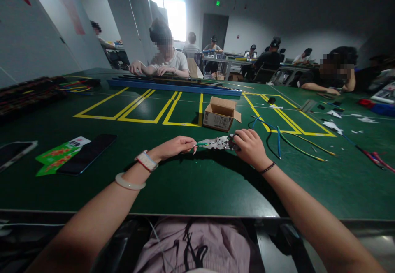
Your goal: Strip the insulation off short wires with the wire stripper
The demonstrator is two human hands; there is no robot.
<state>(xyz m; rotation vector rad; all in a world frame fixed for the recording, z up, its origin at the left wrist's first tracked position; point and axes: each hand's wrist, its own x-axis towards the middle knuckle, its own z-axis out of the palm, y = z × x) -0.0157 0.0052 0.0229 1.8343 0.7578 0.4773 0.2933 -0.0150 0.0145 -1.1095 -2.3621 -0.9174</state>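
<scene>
My left hand [180,146] pinches a short green wire [202,144] between thumb and fingertips, above the green table. The wire's right end meets the jaws of a silvery pair of wire strippers [219,142]. My right hand [250,146] is wrapped round the strippers' dark handles, which my fingers mostly hide. Whether the jaws are closed on the wire is too small to tell. Just behind the tool stands an open cardboard box [218,116]. To the right of my right hand lie blue wires [279,143] and a green-yellow wire [304,153].
Left of my arm lie a dark phone [89,153], a green packet [61,154] and another phone [17,153]. Yellow tape outlines mark the table [197,195]. A long blue trunking [175,87] spans the far side, where a co-worker [169,59] sits. White scraps [333,127] lie right.
</scene>
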